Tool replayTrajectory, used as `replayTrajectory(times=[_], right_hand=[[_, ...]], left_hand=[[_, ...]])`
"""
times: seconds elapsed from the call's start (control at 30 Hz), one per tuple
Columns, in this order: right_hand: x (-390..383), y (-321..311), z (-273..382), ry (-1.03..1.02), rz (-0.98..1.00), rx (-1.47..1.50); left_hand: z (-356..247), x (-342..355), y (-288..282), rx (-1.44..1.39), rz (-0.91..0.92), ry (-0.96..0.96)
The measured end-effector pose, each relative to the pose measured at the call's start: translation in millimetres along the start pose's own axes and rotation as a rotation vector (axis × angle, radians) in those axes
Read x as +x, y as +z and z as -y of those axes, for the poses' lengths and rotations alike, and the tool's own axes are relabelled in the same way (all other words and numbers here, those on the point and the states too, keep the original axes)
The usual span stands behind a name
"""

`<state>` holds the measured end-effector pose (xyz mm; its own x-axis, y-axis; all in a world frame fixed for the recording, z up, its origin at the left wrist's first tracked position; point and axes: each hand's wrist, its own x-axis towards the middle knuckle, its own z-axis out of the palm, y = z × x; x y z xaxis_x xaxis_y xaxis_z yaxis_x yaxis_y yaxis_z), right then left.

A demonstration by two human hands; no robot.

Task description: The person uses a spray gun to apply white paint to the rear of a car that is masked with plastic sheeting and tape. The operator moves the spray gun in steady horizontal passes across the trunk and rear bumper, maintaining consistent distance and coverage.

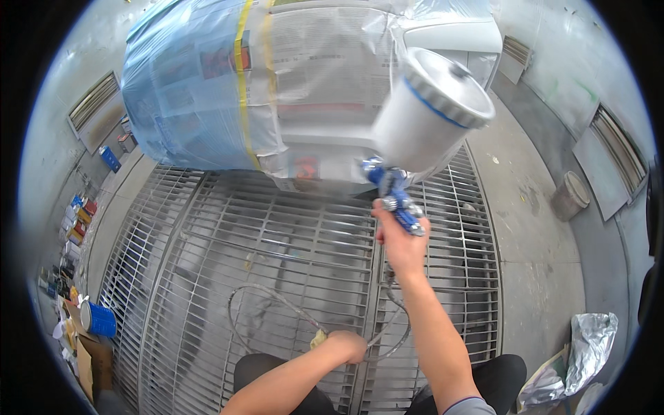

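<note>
My right hand [403,242] is closed round the handle of a blue and silver spray gun [394,194], held out in front of me. A large whitish paint cup [432,111] with a silvery lid tops the gun, tilted to the right. Beyond it is a car body part wrapped in blue plastic film [187,90] and printed paper [325,62], with bare white panel [332,135] low down. My left hand [346,346] sits low over my knees, closed on the looped air hose [277,294]. Something small and yellowish [318,339] shows beside its fingers.
Metal floor grating [277,242] lies under me and the car. Cans and boxes line the left wall, with a blue can [102,319] nearby. A dirty bucket [570,196] stands by the right wall; crumpled foil [590,346] lies at lower right. Vent panels [612,159] line the walls.
</note>
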<state>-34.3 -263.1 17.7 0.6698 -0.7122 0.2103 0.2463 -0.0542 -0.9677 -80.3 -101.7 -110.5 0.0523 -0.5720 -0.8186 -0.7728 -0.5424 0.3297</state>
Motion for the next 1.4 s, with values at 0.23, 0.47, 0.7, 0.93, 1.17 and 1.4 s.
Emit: replayTrajectory(times=[0.23, 0.47, 0.7, 0.93, 1.17, 1.4], right_hand=[[-5, 42, -2, 0.150, 0.263, 0.001], [0, -83, -82, 0.089, -0.326, 0.164], [-12, -104, -118, 0.061, -0.649, 0.126], [-49, 50, -99, 0.057, -0.080, 0.090], [-49, 109, -118, -0.007, 0.154, 0.038], [-40, 4, -141, 0.025, -0.256, 0.033]], left_hand=[[5, -15, -7, -0.097, 0.031, -0.018], [27, -51, -3, -0.005, -0.091, 0.020], [27, -84, -8, -0.001, -0.202, -0.026], [53, -101, 4, -0.072, -0.207, -0.047], [79, -124, 8, -0.170, -0.334, -0.016], [67, -135, -17, -0.159, -0.281, 0.117]])
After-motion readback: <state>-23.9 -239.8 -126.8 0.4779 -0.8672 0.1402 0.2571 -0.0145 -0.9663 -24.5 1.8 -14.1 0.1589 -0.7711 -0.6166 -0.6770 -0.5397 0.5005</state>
